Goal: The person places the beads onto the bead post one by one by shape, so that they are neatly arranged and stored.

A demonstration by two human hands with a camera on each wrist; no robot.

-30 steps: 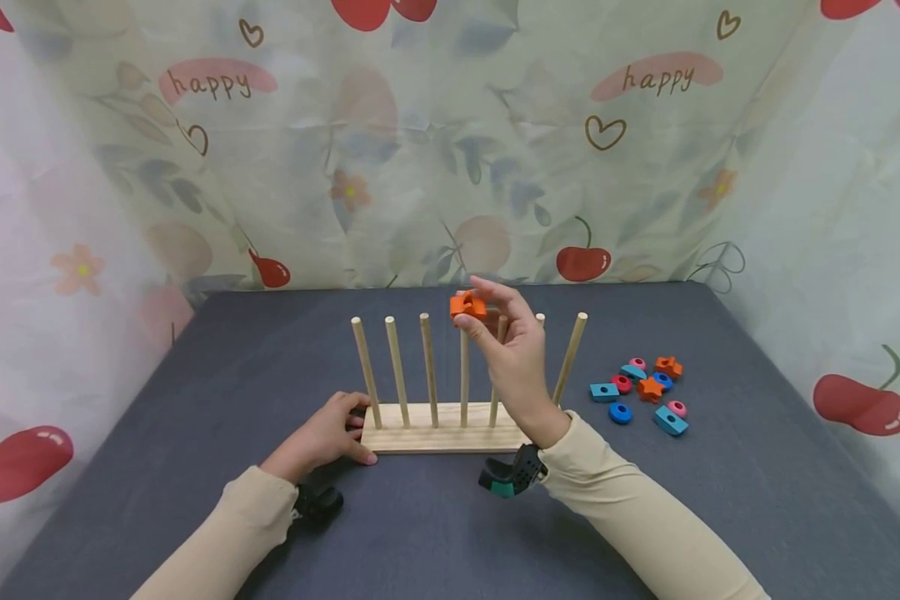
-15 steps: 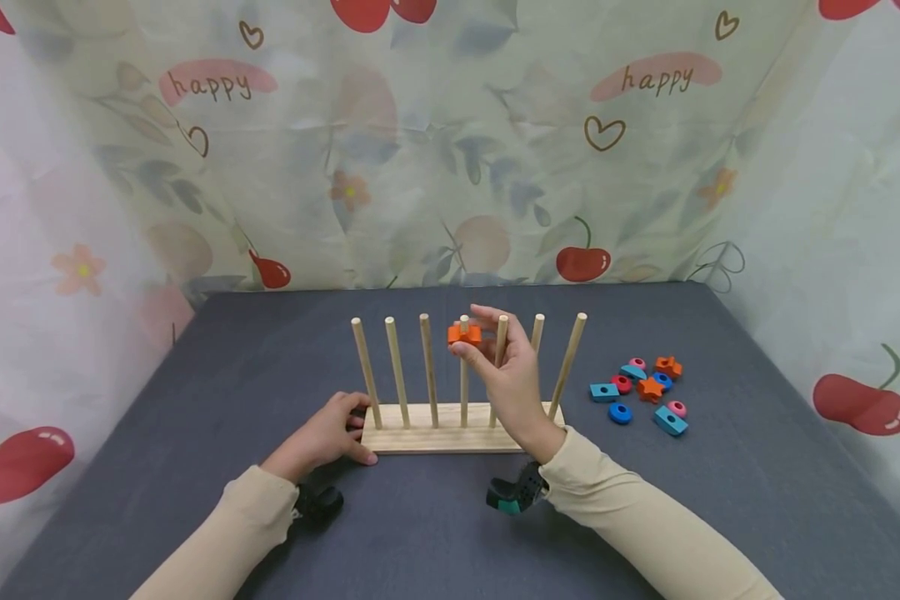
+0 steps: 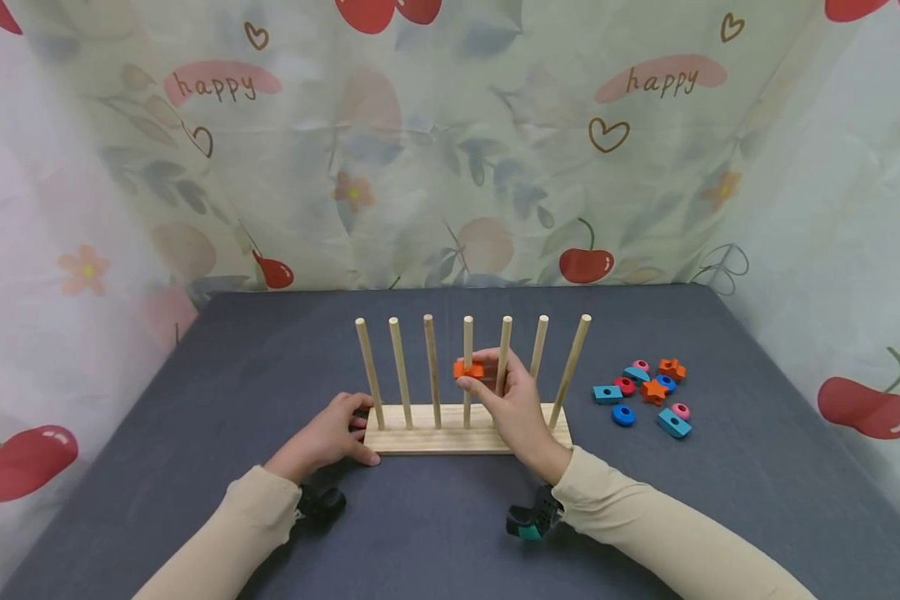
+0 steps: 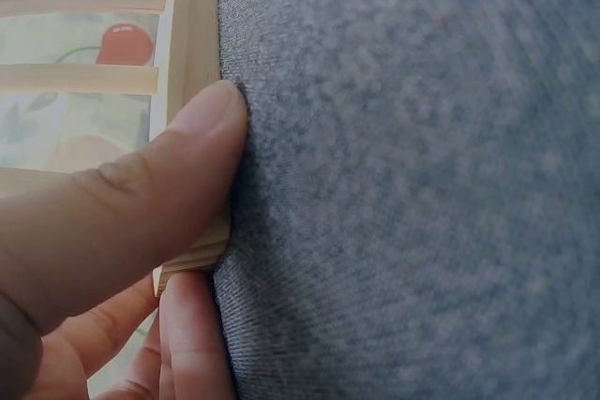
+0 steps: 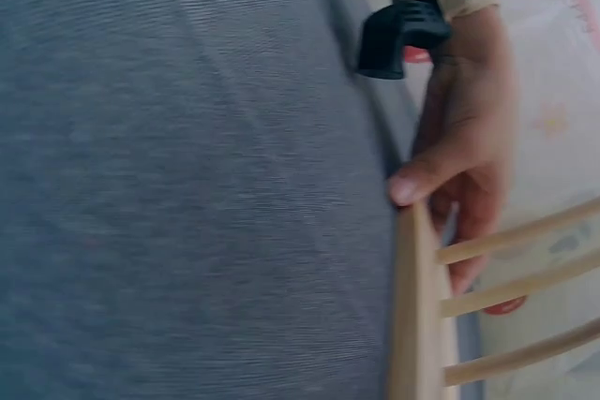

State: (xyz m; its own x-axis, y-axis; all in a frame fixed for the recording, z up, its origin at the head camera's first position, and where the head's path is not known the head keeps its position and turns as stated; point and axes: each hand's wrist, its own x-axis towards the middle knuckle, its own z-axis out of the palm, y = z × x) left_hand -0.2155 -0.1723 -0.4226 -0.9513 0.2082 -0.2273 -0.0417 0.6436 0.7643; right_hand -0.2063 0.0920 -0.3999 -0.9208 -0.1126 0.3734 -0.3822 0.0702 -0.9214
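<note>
A wooden peg board with several upright pegs stands on the dark cloth. My right hand pinches an orange block between thumb and fingers. The fourth peg from the left runs through this block, which sits roughly halfway down it. At the board's left end, my left hand grips the base, thumb on the front edge and fingers around the end. The left wrist view shows that thumb close up. In the right wrist view only the left hand appears, holding the board's end; the right hand is hidden there.
Right of the board lies a loose group: an orange star block, another orange block, teal blocks, a blue ring, and small pink and red rings. A printed curtain hangs behind the table.
My right hand has brought the orange block from above the fourth peg onto its tip and then down to about mid-height. My left hand keeps its grip on the board's end.
</note>
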